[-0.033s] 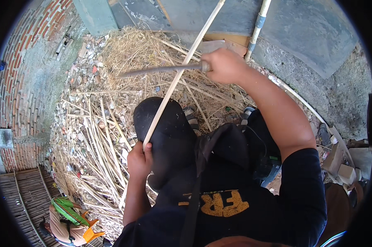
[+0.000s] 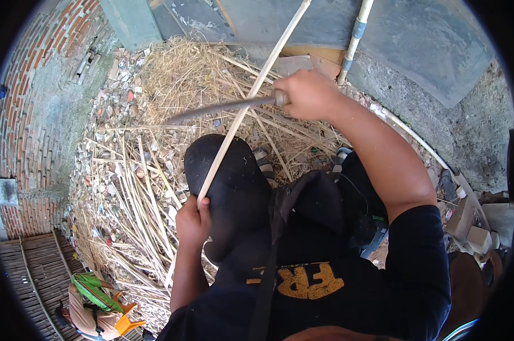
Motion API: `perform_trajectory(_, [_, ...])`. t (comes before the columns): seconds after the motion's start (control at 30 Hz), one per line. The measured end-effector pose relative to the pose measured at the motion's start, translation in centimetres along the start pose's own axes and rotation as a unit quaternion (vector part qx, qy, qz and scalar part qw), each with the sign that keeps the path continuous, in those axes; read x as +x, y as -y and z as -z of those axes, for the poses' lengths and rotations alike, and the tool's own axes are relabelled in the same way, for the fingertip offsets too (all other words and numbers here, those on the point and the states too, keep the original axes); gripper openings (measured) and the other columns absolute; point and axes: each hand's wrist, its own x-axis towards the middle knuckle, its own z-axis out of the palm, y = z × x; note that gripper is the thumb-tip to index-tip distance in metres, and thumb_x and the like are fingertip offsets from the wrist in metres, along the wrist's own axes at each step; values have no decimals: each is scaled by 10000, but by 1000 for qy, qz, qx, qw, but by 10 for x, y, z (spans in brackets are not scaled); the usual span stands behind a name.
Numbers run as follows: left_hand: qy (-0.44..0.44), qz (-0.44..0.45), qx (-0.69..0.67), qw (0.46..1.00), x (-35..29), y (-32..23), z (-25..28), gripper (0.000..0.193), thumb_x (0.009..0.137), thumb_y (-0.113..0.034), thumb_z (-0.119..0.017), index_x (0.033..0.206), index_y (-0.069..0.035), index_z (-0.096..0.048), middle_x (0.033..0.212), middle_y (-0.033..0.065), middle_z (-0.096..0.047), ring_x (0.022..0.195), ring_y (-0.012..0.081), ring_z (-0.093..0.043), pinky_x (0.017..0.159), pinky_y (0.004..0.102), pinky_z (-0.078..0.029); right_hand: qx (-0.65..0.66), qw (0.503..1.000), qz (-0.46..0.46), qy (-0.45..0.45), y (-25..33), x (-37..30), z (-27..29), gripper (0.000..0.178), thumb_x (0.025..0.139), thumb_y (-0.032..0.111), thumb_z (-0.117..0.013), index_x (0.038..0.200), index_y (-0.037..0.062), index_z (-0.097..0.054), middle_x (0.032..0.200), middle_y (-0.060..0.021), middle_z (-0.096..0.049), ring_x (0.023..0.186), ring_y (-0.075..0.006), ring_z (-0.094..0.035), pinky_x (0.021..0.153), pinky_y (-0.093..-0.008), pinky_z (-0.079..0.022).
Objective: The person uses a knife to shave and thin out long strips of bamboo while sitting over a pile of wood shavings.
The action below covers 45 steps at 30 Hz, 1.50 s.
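Ahead of the left hand (image 2: 193,224), which grips its near part, a pale strip (image 2: 228,142) slants away rightward. Leftward from the right hand (image 2: 307,95), closed on its handle (image 2: 280,98), a dark blade (image 2: 211,109) crosses the strip, nearer that hand.

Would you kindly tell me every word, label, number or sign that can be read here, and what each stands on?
Dark shirt: large, worn orange lettering, partly covered by the black strap; I won't copy out its wording.
Dark device beside the lap: a green mark, too small to read.
Blade in the right hand and pale strip in the left hand: no lettering visible.
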Motion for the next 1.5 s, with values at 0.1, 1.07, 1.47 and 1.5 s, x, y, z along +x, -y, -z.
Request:
perform_trajectory(0.1, [11,-3,-17,1000,2,5,0,445,999,-391,-575,768,-19,-499,612,234,-564,609,475,-584,538,507,-433,-14,999,21,41,-9,3,-3,198,772,203,-661,933,95,-698,880,-161,-702,867,-370,-682,791,-490,-541])
perform_trajectory(1.07, [22,-9,-35,999,5,3,2,483,1021,-410,-530,745,-15,-489,589,228,-542,586,467,-569,534,495,-422,-17,999,-3,38,-16,12,-3,189,814,185,-636,982,125,-700,895,-155,-705,880,-346,-689,810,-475,-553])
perform_trajectory(1.47, [22,-20,-18,999,5,2,4,454,1018,-378,-540,753,-12,-499,593,229,-548,581,460,-574,530,498,-423,39,999,0,-7,-17,6,-7,206,742,164,-675,941,108,-684,831,-147,-699,835,-357,-689,766,-488,-549])
perform_trajectory(1.5, [21,-17,-28,999,5,2,4,457,1018,-382,-539,755,-10,-504,590,228,-546,575,457,-573,525,493,-421,39,999,-2,-6,-9,2,-6,206,742,164,-675,941,108,-684,831,-147,-699,835,-357,-689,766,-488,-549])
